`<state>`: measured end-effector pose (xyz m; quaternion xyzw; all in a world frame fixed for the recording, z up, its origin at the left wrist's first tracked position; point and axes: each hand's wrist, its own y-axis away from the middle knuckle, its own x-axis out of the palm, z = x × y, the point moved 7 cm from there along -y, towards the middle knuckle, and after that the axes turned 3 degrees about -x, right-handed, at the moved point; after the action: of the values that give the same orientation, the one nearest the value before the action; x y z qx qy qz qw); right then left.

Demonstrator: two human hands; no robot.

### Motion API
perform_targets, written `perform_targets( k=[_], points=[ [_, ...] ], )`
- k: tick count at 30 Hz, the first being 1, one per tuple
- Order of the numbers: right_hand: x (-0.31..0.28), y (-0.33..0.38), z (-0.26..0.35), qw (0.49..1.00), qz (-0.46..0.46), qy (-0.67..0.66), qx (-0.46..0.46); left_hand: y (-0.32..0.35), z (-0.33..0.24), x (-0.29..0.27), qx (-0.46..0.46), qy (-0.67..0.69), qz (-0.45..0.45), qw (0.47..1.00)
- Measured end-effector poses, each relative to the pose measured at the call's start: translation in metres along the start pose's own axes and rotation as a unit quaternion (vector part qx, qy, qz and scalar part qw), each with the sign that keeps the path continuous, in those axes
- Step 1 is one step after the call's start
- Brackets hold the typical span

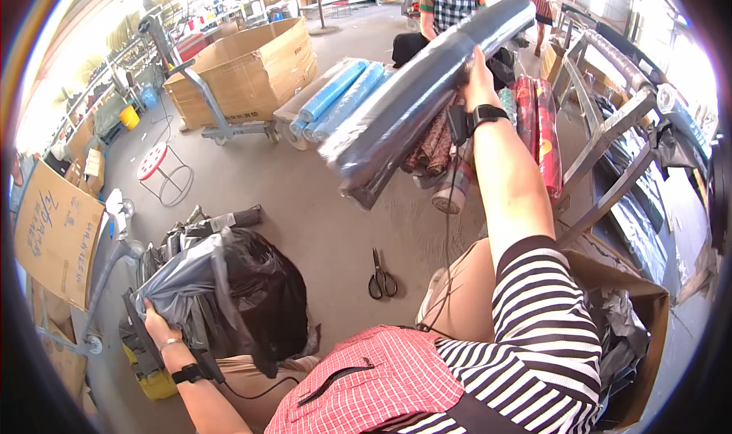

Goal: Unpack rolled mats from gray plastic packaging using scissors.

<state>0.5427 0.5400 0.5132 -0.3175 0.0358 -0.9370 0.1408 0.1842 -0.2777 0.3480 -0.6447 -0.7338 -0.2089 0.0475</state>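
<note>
My right hand (479,87) is raised at the far end of my outstretched arm. It grips a long dark roll wrapped in shiny clear plastic (435,76), which slants from lower left to upper right; the roll hides some of the fingers. Low on the left, my left hand (160,329) is closed on the edge of a black plastic bag (255,281). The bag bulges over a bundle of dark wrapped rolls (179,236). Scissors with black handles (380,278) lie on the floor between my hands.
Blue rolls (339,91) and red patterned rolls (537,129) lie ahead on the floor. A large cardboard box (244,68) rests on a trolley. A red-topped stool (155,161) stands left, a metal frame (610,129) right. An open carton (648,335) sits by my right side. A person in a checked apron (451,7) is ahead.
</note>
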Motion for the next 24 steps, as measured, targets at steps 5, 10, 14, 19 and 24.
perform_targets(
  k=[5,10,14,19,24],
  points=[
    [-0.085,-0.008,-0.113,0.901,0.008,0.349,0.257,0.047,0.012,0.087,0.072,-0.026,0.107,0.991],
    [-0.116,0.000,-0.176,0.914,0.076,0.397,0.007,0.093,0.004,0.156,0.094,0.014,0.161,0.982],
    [-0.114,0.024,-0.178,0.894,0.034,0.409,0.181,0.107,-0.009,0.178,0.062,0.058,0.201,0.976],
    [0.023,0.148,-0.173,0.858,0.379,0.341,0.064,0.120,-0.027,0.199,0.052,0.213,0.313,0.924],
    [0.065,0.318,-0.234,0.700,0.575,0.295,0.304,0.128,-0.011,0.202,-0.047,0.256,0.303,0.917]
  ],
)
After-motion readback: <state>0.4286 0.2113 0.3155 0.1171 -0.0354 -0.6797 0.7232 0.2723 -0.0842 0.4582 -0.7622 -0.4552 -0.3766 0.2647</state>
